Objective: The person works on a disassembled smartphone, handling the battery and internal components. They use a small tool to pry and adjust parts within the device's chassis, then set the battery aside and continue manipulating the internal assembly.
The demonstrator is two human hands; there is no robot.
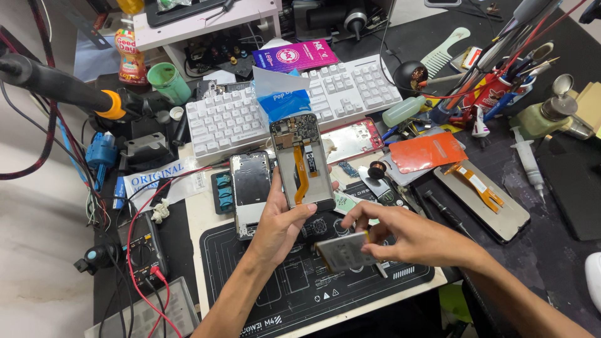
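Right hand (407, 235) gripping silver battery (343, 252), magenta packet (299, 55) behind keyboard (294, 103)

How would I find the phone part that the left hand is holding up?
Start at the white keyboard at the back of the bench, then look just in front of it. The left hand holds the opened phone upright there, above the black mat. Unlike the silver frame lying flat beside it, it has an orange ribbon cable running down its middle.
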